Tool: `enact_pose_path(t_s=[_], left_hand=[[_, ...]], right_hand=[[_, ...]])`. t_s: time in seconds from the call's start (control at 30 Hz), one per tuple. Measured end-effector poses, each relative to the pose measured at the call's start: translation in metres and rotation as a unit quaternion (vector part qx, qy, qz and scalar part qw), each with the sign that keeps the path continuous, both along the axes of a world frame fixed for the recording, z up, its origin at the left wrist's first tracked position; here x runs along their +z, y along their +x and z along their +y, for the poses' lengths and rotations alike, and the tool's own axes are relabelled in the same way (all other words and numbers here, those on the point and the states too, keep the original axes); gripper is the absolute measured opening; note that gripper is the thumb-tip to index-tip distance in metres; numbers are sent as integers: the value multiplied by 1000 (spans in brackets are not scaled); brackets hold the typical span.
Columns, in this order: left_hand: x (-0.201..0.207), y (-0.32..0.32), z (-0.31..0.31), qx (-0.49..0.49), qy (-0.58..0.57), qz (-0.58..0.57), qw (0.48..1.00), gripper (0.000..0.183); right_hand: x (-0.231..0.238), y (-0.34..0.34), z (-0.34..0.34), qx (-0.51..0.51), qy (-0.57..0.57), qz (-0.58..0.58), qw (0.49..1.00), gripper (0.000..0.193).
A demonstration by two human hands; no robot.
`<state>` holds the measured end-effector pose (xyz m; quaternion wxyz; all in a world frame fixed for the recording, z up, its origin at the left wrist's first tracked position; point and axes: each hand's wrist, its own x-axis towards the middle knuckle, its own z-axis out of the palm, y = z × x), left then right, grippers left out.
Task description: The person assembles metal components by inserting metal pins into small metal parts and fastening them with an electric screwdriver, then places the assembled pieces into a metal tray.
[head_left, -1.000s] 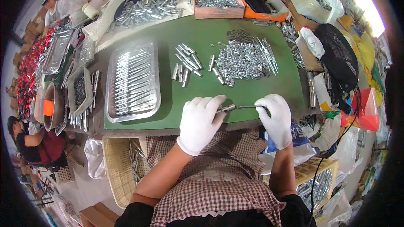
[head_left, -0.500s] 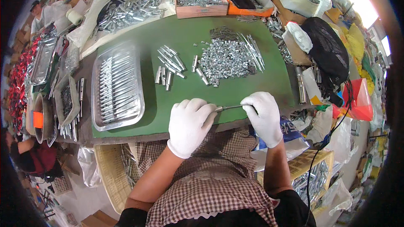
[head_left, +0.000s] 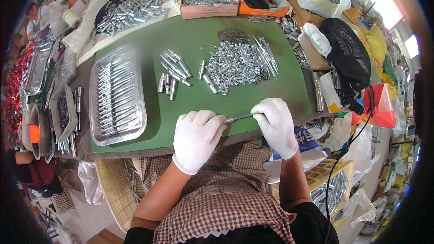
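Note:
Both my hands wear white gloves and meet over the near edge of the green work mat (head_left: 190, 104). Between them runs a slim metal rod (head_left: 242, 117) with a thicker silver end. My left hand (head_left: 197, 138) is closed round that thicker end, which its fingers partly hide. The thin end is pinched between thumb and fingers of my right hand (head_left: 275, 124). Beyond my hands lies a pile of small silver metal pieces (head_left: 237, 65). Left of the pile is a loose group of silver shafts (head_left: 175, 65), with several short metal tubes (head_left: 172, 89) beside it.
A shiny tray (head_left: 121, 139) of lined-up pointed shafts stands at left. Thin rods (head_left: 264, 56) and small dark pieces (head_left: 233, 35) border the pile. A pink box (head_left: 210, 11) of metal parts sits at the back. Yellow crates (head_left: 108, 185) flank my lap; a black cable (head_left: 346, 153) hangs at right.
The whole scene has shifted slightly left in view. Both hands keep their hold on the rod, which slants a little more, its right end higher.

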<state>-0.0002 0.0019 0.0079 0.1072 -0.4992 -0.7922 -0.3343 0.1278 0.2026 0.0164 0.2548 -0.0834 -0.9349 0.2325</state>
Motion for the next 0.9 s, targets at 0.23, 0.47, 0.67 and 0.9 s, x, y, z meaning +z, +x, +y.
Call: enact_pose_path(t_s=[0.23, 0.47, 0.67, 0.9], left_hand=[[1, 0, 0, 1, -5, -3, 1000, 19], [2, 0, -1, 0, -3, -7, 1000, 18], [0, 1, 1, 0, 0, -4, 1000, 19], [-2, 0, 0, -2, 12, -5, 1000, 19]], right_hand=[[0, -3, 1, 4, -7, -10, 1000, 8], [-1, -11, 5, 14, 23, -3, 1000, 7], [-14, -29, 54, -164, -39, -8, 986, 11], [-6, -36, 54, -141, 124, -85, 978, 7]])
